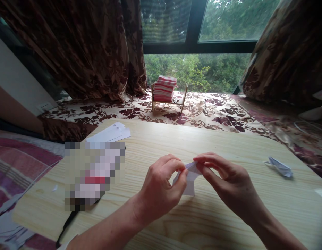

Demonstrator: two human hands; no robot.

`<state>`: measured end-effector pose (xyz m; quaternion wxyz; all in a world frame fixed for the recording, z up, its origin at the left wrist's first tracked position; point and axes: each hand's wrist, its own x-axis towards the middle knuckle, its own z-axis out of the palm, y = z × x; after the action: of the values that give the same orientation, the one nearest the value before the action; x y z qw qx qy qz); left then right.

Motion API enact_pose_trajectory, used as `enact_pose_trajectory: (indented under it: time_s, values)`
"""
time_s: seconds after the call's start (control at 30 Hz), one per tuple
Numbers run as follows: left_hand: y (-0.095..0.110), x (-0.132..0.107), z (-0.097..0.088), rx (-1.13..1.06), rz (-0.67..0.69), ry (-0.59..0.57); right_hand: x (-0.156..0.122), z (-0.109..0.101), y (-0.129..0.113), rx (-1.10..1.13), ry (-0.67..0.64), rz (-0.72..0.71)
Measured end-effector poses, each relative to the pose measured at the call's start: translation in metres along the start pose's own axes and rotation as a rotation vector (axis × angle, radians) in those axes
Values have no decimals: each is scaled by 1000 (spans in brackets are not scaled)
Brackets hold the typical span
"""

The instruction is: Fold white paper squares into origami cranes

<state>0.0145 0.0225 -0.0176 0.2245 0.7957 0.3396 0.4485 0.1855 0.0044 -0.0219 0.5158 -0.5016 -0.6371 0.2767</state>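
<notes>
Between both hands, a little above the wooden table (150, 142), is a folded piece of white paper (189, 187). My left hand (164, 177) pinches its left edge between thumb and forefinger. Thumb and fingers of my right hand (223, 177) are closed on the paper's upper right part. Part of the paper is hidden behind the left fingers, and a flat flap hangs below them. On the right side of the table lies a small folded paper piece (279, 167), narrow and pointed at its left end, apart from both hands.
White paper sheets (111, 133) lie at the table's far left. Nearer is a blurred-out object (98, 173) with a black strap (67, 224). A small rack (183, 99) holding folded red-and-white cloths (164, 88) stands on the flowered cover by the window. A paper scrap (54, 188) lies left.
</notes>
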Motion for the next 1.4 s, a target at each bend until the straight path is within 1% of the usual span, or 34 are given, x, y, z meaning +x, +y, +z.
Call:
enact_pose_trajectory:
  time_s: [0.23, 0.37, 0.53, 0.67, 0.87, 0.97, 1.07, 1.13, 1.2, 1.3, 1.4]
  values:
    - [0, 1, 0, -7, 8, -5, 2, -4, -4, 2, -71, 160]
    - [1, 0, 0, -18, 17, 2, 5, -5, -6, 28, -113, 165]
    - [2, 0, 0, -33, 19, 17, 4, -4, -5, 78, -106, 151]
    - [3, 0, 1, -35, 19, 47, 3, -2, -4, 99, -110, 123]
    - [7, 1, -1, -42, 2, 61, 3, -1, -4, 66, -66, 46]
    - [9, 2, -2, -33, -70, 67, 2, -2, -5, 42, -37, -7]
    - [11, 3, -3, -59, -169, 60, 0, -2, -6, -26, -40, -64]
    - [10, 4, -2, -66, -199, 56, 0, -1, -5, -58, -43, -100]
    - [9, 4, -1, -51, -173, 42, -1, -1, -4, -65, -44, -128]
    - [6, 2, 1, -18, -97, 14, -1, 0, -2, -50, -52, -149]
    - [4, 1, 2, 8, -60, 16, -1, 1, -1, -39, -52, -148]
